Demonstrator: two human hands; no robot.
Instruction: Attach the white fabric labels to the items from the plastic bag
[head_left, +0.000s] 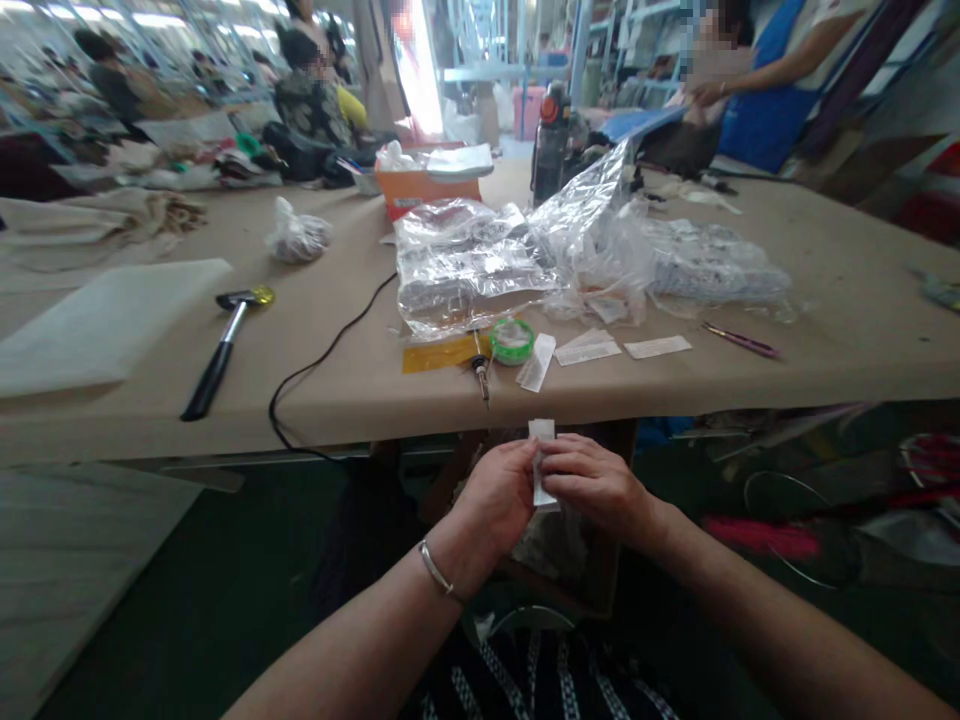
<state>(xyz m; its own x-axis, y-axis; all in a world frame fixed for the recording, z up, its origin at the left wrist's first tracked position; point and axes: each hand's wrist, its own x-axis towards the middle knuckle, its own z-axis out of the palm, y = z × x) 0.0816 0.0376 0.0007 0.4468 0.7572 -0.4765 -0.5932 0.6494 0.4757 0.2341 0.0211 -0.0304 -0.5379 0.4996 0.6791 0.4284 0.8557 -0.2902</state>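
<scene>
Just past the near edge of the surface [847,325], the left hand [496,495] and the right hand [596,485] are meeting around a narrow white strip [544,490]. The left grip is pinching the strip with the thumb near its middle, while the right grip is pressing curled fingers against it from the other side. Both ends of the strip are showing beyond the fingers, and its length is pointing toward the surface. A silver bracelet [437,572] is circling the left wrist.

Ahead of the hands, more printed white strips [587,347] are lying near the edge, between a green-rimmed roll [512,356] and pink tweezers or snips [742,341]. Beside the roll, a slim pointed tool [481,368] is aiming its tip at the edge, crossing the end of an amber piece of tape [436,354]. Crumpled clear plastic [469,265] is spreading behind them. Off to the left, a black cord [319,353] is trailing over the edge, and a black-handled hammer [223,355] is resting on its own.
</scene>
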